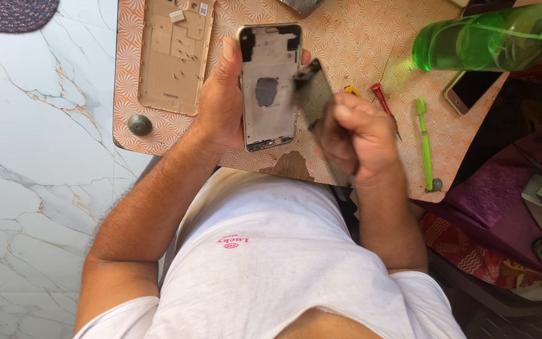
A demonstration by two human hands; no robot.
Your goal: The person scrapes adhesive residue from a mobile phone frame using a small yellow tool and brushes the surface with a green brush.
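While the left hand (221, 103) grips an opened phone frame (269, 85) above the patterned surface (346, 37), the right hand (356, 135) closes on a dark flat part (312, 94).

That part is blurred, perhaps a circuit board, and sits just beside the frame's right edge. A tan back cover (174, 53) lies to the left; a red screwdriver (381, 97), green tool (425, 141) and green bottle (484, 37) lie right.

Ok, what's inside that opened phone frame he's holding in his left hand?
The phone frame in the left hand shows a bare metal plate with a grey patch and dark cutouts on top. The blurred right hand covers its right edge.
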